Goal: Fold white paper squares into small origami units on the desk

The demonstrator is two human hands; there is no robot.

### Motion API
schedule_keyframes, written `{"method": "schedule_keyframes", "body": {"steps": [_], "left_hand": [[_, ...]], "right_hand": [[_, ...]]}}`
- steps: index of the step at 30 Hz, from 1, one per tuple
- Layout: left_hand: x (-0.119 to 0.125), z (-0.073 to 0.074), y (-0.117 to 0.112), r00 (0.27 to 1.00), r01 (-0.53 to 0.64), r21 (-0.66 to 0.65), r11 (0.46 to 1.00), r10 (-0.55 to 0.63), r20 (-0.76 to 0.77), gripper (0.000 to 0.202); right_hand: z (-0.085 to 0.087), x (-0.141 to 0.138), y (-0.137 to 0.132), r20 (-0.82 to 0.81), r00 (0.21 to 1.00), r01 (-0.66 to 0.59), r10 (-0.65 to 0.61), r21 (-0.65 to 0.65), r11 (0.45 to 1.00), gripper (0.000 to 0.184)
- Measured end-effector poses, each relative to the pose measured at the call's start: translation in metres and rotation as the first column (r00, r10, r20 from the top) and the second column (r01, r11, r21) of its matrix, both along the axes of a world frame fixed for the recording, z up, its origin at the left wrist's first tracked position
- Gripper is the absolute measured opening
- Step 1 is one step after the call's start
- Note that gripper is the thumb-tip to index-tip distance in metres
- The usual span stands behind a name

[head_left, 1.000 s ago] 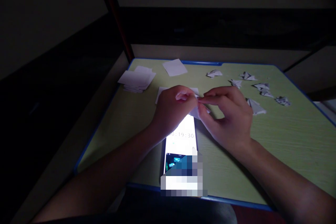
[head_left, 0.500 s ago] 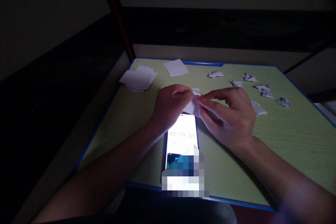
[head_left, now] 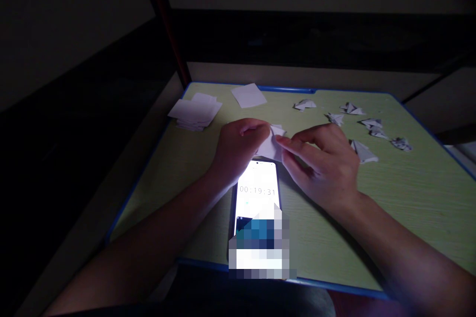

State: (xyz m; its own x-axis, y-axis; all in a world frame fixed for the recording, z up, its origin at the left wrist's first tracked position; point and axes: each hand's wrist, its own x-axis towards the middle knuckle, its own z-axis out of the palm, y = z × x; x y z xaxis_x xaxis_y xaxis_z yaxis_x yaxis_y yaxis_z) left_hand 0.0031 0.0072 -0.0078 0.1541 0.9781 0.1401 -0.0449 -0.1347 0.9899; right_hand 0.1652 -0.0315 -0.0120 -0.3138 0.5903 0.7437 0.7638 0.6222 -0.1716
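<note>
Between my hands, just above the top end of a lit phone (head_left: 258, 178), is a small white sheet of paper (head_left: 272, 147). My left hand (head_left: 241, 146) is closed on the paper's left side, its thumb bent over the top. From the other side, my right hand (head_left: 322, 163) pinches the paper's right edge between thumb and fingers. The fingers hide much of the sheet, so its folds are hard to make out. The phone lies on the table and its screen reads 00:19:31; its lower part is blurred out.
A stack of white paper squares (head_left: 197, 111) sits at the back left, with a single square (head_left: 249, 95) right of it. Several folded paper pieces (head_left: 372, 126) lie at the right. A larger folded triangle (head_left: 363, 151) rests beside my right hand. The greenish table (head_left: 420, 218) has a blue rim.
My right hand's fingertips have drawn slightly down and apart from my left hand, so more of the paper shows between them. The other papers and the phone stay put.
</note>
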Motion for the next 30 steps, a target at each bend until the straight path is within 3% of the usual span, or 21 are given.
{"method": "schedule_keyframes", "body": {"steps": [13,17,20,24,28,30], "left_hand": [[-0.002,0.000,0.002,0.999,0.008,-0.021,1.000,-0.008,0.038,0.017],[-0.002,0.002,0.002,0.999,-0.042,0.041,0.998,0.041,0.015,0.011],[-0.001,0.005,-0.002,0.997,-0.065,0.120,0.991,0.069,-0.028,0.008],[0.001,0.005,-0.008,0.998,-0.037,0.190,0.981,0.044,-0.034,0.006],[0.002,0.005,-0.009,0.999,-0.022,0.192,0.981,0.027,-0.025,0.005],[0.003,0.006,-0.009,0.999,-0.031,0.189,0.982,0.036,-0.023,0.004]], "right_hand": [[0.002,0.001,0.001,0.025,1.000,-0.019,0.018,0.032,0.999,0.026],[0.007,0.000,-0.002,-0.205,0.977,-0.076,0.059,-0.079,0.994,0.018],[0.006,0.002,0.000,-0.504,0.864,-0.107,-0.021,-0.222,0.969,0.018],[-0.001,0.006,0.009,-0.747,0.654,-0.323,-0.118,-0.417,0.850,0.021],[-0.005,0.006,0.012,-0.792,0.587,-0.543,-0.166,-0.538,0.646,0.025],[-0.003,0.005,0.011,-0.795,0.578,-0.587,-0.186,-0.563,0.581,0.025]]}}
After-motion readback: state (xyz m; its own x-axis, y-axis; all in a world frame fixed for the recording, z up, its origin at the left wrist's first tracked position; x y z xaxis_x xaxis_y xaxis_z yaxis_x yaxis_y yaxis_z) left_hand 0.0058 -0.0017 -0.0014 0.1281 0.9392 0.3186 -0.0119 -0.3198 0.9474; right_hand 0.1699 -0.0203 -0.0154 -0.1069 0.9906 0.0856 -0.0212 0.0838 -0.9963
